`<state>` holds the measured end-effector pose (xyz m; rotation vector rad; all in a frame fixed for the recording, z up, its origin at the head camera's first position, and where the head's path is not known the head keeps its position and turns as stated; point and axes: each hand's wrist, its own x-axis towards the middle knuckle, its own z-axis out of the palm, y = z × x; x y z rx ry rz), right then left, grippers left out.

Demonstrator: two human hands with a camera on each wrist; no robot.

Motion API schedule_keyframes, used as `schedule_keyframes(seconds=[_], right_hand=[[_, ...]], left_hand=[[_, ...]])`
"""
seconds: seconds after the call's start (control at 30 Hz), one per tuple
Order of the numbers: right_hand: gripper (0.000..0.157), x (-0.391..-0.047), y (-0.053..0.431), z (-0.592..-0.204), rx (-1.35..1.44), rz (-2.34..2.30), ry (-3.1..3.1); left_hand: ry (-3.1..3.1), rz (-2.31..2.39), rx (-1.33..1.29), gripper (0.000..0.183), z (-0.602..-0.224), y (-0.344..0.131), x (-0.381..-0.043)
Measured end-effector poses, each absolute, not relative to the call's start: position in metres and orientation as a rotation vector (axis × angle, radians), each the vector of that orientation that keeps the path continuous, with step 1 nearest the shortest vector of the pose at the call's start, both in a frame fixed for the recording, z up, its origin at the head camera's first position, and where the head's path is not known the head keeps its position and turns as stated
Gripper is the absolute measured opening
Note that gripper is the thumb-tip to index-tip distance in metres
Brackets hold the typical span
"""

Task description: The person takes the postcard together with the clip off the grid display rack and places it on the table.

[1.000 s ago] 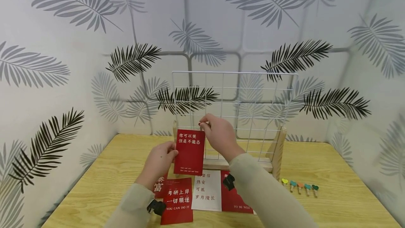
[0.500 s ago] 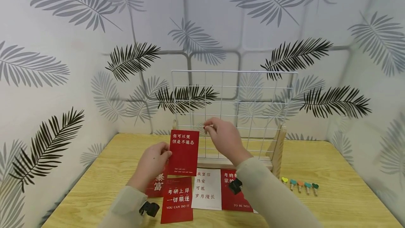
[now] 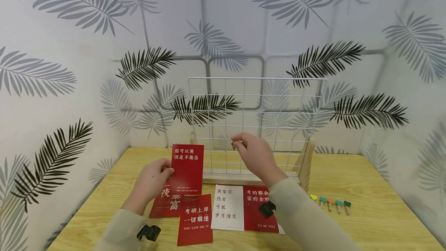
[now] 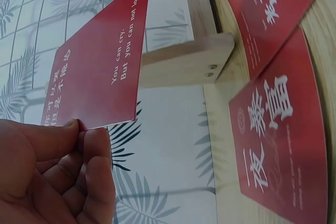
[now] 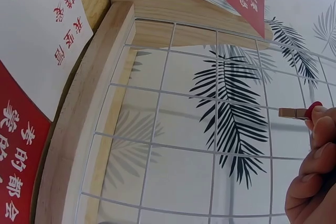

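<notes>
My left hand (image 3: 152, 181) pinches the left edge of a red card (image 3: 187, 169) with white lettering, held upright in front of the grid's left end. In the left wrist view, thumb and fingers grip the card (image 4: 102, 72) by its edge. My right hand (image 3: 256, 156) pinches a small wooden clothespin (image 5: 294, 113) with a red end, which the right wrist view shows best. That hand is in front of the middle of the white wire grid (image 3: 244, 119), apart from the card. The grid stands in a wooden base (image 3: 304, 162).
On the table (image 3: 348, 181) lie a red card (image 3: 195, 220), a white card (image 3: 228, 208), another red card (image 3: 256, 204) and one partly covered red card (image 3: 163, 204). Several clothespins with coloured hearts (image 3: 330, 203) form a row at the right.
My left hand has carried the red card leftward, away from the right hand. My right hand, with the clothespin, has shifted right and slightly down.
</notes>
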<state>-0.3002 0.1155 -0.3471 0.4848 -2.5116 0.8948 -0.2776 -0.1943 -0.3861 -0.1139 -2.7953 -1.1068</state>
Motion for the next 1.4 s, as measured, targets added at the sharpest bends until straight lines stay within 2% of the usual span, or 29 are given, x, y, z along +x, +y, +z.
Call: schedule_keyframes(seconds=[0.5, 1.03, 1.4], right_hand=[[0.019, -0.286, 0.133, -0.359, 0.445, 0.905, -2.502], [0.017, -0.268, 0.180, -0.379, 0.344, 0.969, -2.553], [0.016, -0.257, 0.218, -0.387, 0.265, 0.922, -2.549]], left_hand=[[-2.847, -1.078, -0.078, 0.022, -0.391, -0.234, -0.275], [-2.913, -0.874, -0.080, 0.011, -0.398, -0.276, -0.279], [-2.945, -0.868, 0.010, 0.018, -0.398, -0.290, -0.282]])
